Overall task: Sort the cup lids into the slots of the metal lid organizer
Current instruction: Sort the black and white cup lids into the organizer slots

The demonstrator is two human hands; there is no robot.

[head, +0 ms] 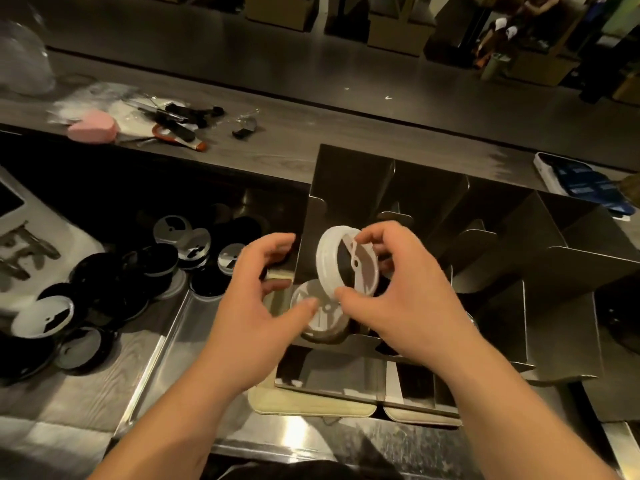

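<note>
My right hand (398, 292) pinches a white cup lid (332, 261) by its rim, tilted on edge above the leftmost slot of the dark metal lid organizer (571, 271). A second white lid (320, 320) lies flat low in that slot. My left hand (263, 292) hovers just left of the slot with fingers relaxed, its thumb near the lower lid; it holds nothing. A pile of several black and white lids (145, 271) lies on the counter to the left.
A steel sink edge (166, 327) runs between the lid pile and the organizer. On the raised ledge behind lie a pink object (91, 128), scissors and small tools (180, 126). A blue and white box (585, 185) sits at the far right.
</note>
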